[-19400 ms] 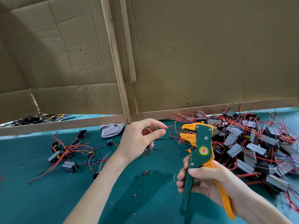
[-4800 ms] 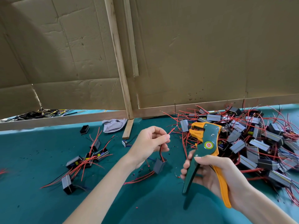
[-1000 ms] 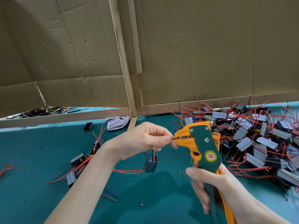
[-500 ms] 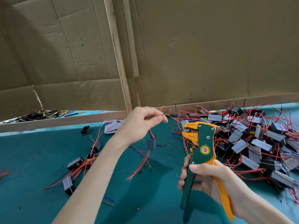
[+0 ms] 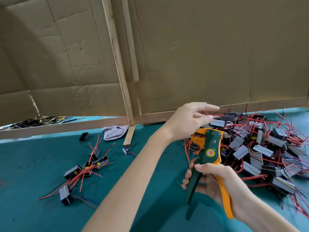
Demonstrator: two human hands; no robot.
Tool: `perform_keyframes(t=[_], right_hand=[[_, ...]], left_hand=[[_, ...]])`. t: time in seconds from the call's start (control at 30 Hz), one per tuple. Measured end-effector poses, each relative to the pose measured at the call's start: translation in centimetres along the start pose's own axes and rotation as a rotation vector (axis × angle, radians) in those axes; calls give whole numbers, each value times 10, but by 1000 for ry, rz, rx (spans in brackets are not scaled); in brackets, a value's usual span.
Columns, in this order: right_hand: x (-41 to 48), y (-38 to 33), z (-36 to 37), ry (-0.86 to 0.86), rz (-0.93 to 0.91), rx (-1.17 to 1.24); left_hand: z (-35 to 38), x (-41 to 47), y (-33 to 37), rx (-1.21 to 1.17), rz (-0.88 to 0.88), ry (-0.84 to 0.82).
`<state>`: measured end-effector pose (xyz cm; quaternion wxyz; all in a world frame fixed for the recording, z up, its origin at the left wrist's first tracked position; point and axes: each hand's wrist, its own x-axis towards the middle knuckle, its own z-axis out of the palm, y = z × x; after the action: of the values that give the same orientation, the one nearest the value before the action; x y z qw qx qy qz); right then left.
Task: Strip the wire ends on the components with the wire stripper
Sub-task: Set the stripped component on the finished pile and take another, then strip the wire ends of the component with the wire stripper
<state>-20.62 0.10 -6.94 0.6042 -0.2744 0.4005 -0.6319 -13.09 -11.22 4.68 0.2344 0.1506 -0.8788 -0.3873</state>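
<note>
My right hand (image 5: 215, 180) grips the handles of the green and orange wire stripper (image 5: 209, 148), jaws up and pointing left, above the teal table (image 5: 33, 156). My left hand (image 5: 189, 121) hovers above the stripper's jaws with fingers stretched to the right and holds nothing. Its fingertips are at the near edge of a big pile of grey box components with red wires (image 5: 260, 148) on the right. A smaller group of components with red wires (image 5: 87, 168) lies on the left.
A cardboard wall (image 5: 200, 56) on wooden slats closes the back of the table. A crumpled cloth (image 5: 114, 132), a short wooden block (image 5: 129, 136) and a small black part (image 5: 84, 136) lie near it. Dark cables (image 5: 36, 120) lie beyond the wall's left gap.
My left hand no longer holds the component that hung from its wire. It has opened and swung right to the big pile. The stripper has stayed nearly in place.
</note>
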Motion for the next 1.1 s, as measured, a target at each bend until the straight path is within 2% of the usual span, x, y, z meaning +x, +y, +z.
perform_keyframes(t=[0.1, 0.2, 0.3, 0.43, 0.5, 0.6, 0.73, 1.0, 1.1], right_hand=[[-1, 0, 3, 43, 14, 23], [-2, -1, 6, 46, 27, 17], [-4, -1, 7, 55, 38, 7], [-6, -4, 11, 47, 48, -4], [-6, -6, 12, 48, 56, -7], [-6, -6, 13, 53, 45, -2], [-6, -2, 12, 62, 42, 2], [-7, -2, 12, 45, 21, 0], [-6, -2, 12, 41, 20, -5]], left_hand=[[-26, -23, -33, 62, -145, 92], [-57, -51, -81, 381, -368, 246], [-76, -76, -118, 550, -586, 333], [-100, -99, -140, 789, -732, 458], [-113, -110, -146, 850, -860, 441], [-121, -121, -152, 774, -1005, 315], [-124, -126, -156, 634, -935, 377], [-131, -112, -112, -5, -359, 606], [-118, -99, -87, -235, -234, 657]])
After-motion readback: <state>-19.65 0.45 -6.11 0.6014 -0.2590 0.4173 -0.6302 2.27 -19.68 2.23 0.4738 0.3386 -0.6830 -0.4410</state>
